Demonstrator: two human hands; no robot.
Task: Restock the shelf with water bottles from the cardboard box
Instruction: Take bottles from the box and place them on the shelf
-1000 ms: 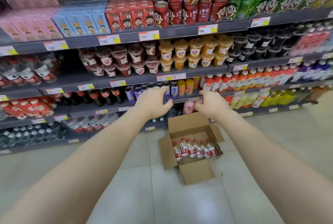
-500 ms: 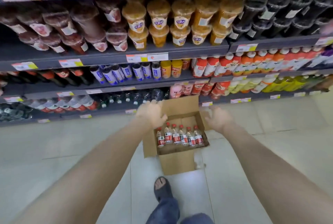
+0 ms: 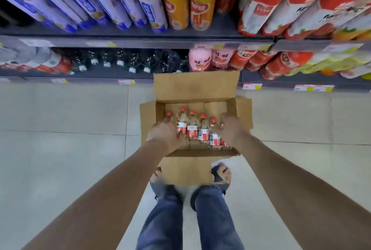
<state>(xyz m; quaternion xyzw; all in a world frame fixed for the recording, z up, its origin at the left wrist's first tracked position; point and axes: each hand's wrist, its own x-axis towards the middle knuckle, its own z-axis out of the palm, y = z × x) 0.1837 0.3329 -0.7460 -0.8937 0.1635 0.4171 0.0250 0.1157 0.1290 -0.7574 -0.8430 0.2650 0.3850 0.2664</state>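
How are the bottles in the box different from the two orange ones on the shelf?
The water bottles are clear with red caps; the orange bottles are opaque with yellow caps. The water bottles sit in the cardboard box; the orange bottles stand on a shelf. Both stand upright.

**Reaching low with both hands**

Stretching both bare forearms in from 7 and 5 o'clock, converging just above centre. Holding the left hand [image 3: 167, 134] back up, fingers toward 12, thumb toward 3. Right hand [image 3: 228, 130] at its 3 o'clock, apart, fingers bent downward, blurred. Impossible to tell either grip.
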